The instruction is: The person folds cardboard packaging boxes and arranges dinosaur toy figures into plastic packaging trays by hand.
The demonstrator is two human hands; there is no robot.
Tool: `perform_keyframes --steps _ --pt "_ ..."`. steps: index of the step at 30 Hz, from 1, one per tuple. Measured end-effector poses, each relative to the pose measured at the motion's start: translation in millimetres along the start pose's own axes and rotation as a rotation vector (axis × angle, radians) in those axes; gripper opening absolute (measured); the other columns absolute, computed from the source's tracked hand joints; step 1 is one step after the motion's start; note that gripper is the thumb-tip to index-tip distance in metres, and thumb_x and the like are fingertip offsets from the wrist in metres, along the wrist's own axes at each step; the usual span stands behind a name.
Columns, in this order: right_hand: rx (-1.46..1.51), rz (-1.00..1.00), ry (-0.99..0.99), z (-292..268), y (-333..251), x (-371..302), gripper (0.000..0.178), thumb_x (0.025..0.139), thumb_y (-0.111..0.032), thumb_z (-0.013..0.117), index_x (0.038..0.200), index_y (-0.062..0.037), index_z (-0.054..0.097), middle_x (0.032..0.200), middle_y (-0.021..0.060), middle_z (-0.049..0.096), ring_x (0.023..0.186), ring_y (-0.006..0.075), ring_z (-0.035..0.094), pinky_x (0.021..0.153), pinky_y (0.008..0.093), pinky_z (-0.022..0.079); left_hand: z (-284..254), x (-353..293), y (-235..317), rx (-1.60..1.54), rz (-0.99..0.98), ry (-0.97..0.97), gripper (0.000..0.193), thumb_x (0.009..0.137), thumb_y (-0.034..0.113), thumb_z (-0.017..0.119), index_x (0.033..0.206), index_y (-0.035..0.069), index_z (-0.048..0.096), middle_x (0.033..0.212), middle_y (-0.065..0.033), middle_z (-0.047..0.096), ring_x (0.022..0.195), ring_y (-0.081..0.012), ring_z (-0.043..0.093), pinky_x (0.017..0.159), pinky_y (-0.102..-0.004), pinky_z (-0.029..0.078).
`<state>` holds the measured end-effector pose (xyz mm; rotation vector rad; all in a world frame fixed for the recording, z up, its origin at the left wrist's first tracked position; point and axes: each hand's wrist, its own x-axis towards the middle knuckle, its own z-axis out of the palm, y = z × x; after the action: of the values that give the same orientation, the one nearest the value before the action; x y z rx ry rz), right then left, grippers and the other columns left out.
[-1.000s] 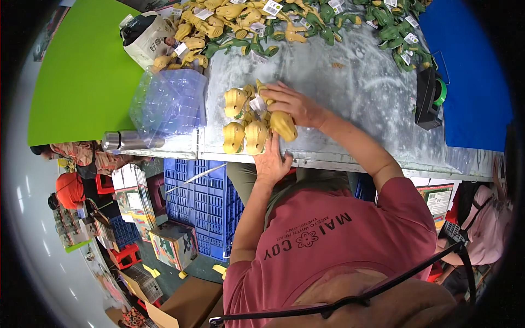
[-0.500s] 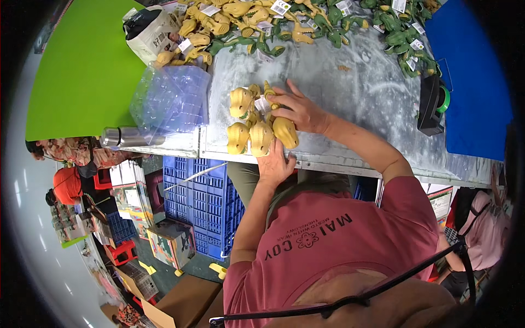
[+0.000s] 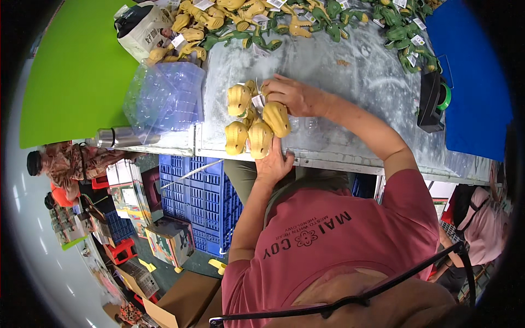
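Note:
A cluster of yellow plastic toy animals [image 3: 252,121] with paper tags lies at the near edge of the grey metal table [image 3: 350,71]. My right hand [image 3: 294,96] rests on the cluster's top right, fingers curled over a toy and a tag. My left hand [image 3: 275,163] comes up from below the table edge and presses against the lowest toys, its fingertips hidden behind them. Both hands close the bunch in from two sides.
A heap of yellow and green toys [image 3: 284,19] fills the far side. Clear plastic trays [image 3: 164,95], a steel bottle [image 3: 117,136] and a white bag [image 3: 143,30] lie left; a tape dispenser [image 3: 435,101] right. A blue crate [image 3: 202,197] stands under the table.
My right hand has slid slightly left over the toy cluster. My left hand stays at the table edge under the toys. The bunch sits a little tighter.

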<state>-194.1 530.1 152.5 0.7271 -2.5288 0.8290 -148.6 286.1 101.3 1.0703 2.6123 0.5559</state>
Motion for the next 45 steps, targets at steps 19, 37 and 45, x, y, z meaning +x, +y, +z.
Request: perform_keyframes --steps 19,37,45 --pt "0.037 0.207 0.072 1.5 -5.2 10.4 0.026 0.081 -0.008 0.067 0.106 -0.0015 0.065 0.099 0.0116 0.059 0.081 0.0322 0.068 0.07 0.0421 0.057 7.1 1.2 -4.1 0.03 0.076 0.072 0.095 0.078 0.025 0.066 0.159 0.0 0.023 0.153 -0.032 0.036 0.128 -0.0534 0.043 0.108 -0.0554 0.041" --pt "0.007 0.41 -0.064 27.6 17.3 12.4 0.04 0.085 -0.026 0.07 0.117 -0.0038 0.066 0.107 0.012 0.06 0.096 0.0324 0.065 0.084 0.0437 0.056 -0.4 -3.0 -0.3 0.09 0.057 0.042 0.094 0.084 0.033 0.064 0.164 0.014 0.016 0.146 -0.0254 0.043 0.127 -0.046 0.052 0.091 -0.0565 0.053" --pt "0.33 0.555 0.099 14.5 32.7 -25.1 0.093 0.071 -0.023 0.085 0.153 -0.0076 0.043 0.132 0.0214 0.061 0.113 0.0359 0.064 0.098 0.0439 0.051 -12.3 2.4 -2.6 0.093 0.196 0.106 0.093 0.083 0.026 0.068 0.162 0.009 0.021 0.155 -0.025 0.036 0.139 -0.0464 0.041 0.109 -0.0542 0.043"
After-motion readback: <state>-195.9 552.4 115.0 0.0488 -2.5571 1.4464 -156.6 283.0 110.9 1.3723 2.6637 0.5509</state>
